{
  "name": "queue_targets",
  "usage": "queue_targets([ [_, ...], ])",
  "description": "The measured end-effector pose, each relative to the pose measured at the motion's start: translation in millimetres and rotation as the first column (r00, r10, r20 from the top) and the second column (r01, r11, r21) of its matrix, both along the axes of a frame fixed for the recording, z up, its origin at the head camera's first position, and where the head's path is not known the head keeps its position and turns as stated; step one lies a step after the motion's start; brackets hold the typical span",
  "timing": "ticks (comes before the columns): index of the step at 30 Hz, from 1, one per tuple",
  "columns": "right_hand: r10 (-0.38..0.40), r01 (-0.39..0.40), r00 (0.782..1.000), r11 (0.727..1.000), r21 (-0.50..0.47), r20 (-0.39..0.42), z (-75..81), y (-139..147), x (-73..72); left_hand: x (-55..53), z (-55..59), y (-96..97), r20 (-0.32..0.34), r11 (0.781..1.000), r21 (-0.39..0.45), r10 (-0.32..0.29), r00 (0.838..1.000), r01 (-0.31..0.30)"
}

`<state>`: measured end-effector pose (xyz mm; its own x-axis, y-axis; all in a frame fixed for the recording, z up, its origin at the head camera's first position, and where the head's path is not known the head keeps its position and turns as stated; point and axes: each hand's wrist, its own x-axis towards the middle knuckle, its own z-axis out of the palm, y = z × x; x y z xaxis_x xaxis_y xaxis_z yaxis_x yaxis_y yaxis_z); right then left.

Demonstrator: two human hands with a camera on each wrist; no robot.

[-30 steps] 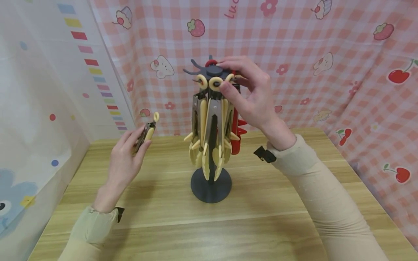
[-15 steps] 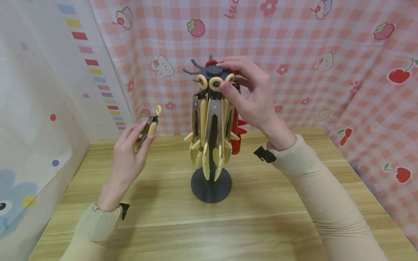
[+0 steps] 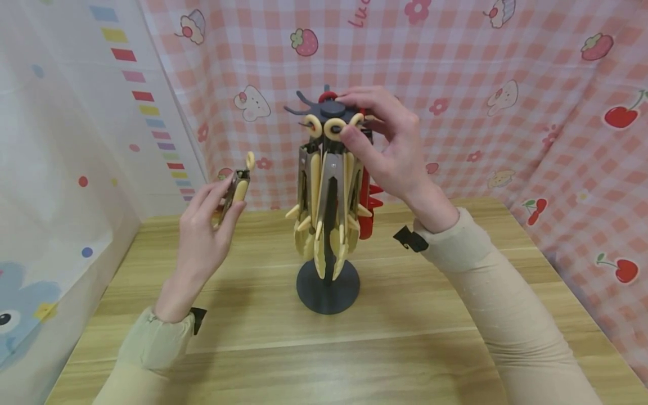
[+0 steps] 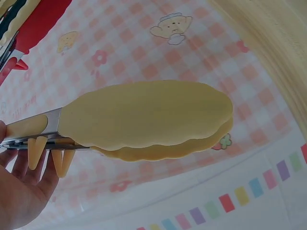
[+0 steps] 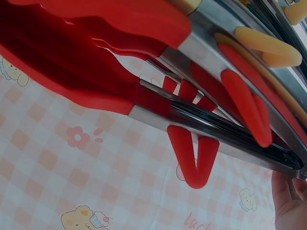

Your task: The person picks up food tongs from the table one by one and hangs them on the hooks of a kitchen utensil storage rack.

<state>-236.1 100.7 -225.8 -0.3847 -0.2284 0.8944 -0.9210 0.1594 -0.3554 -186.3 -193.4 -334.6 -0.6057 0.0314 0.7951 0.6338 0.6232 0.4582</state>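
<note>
My left hand (image 3: 202,239) grips a pair of cream-yellow kitchen tongs (image 4: 148,115) by the metal handle, its pull ring pointing up and the scalloped heads almost together. In the head view these tongs are left of a dark hanging stand (image 3: 332,109), apart from it. My right hand (image 3: 392,149) holds the stand's top from the right, thumb at a yellow ring in front and fingers reaching over the hub. Several yellow tongs (image 3: 316,185) hang by their rings from the front hooks. Red tongs (image 5: 192,153) hang behind on the right, partly hidden in the head view.
The stand's round base (image 3: 328,301) rests on a wooden table (image 3: 354,360). Bare hooks (image 3: 298,111) stick out at the top's left and back. A pink checked curtain (image 3: 455,73) rises behind, and a white printed cloth (image 3: 66,152) hangs on the left.
My left hand has risen and shifted slightly right with the yellow tongs, nearer the stand. The right hand and the hanging tongs have stayed in place.
</note>
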Motion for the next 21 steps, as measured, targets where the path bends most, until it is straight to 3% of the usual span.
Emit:
queue_targets([
  [21, 0.004, -0.004, 1.0, 1.0, -0.003, -0.005, 0.1, -1, 0.1, -2.1, 22.2, 17.6, -0.048, 0.997, 0.028, -0.069, 0.997, 0.07],
])
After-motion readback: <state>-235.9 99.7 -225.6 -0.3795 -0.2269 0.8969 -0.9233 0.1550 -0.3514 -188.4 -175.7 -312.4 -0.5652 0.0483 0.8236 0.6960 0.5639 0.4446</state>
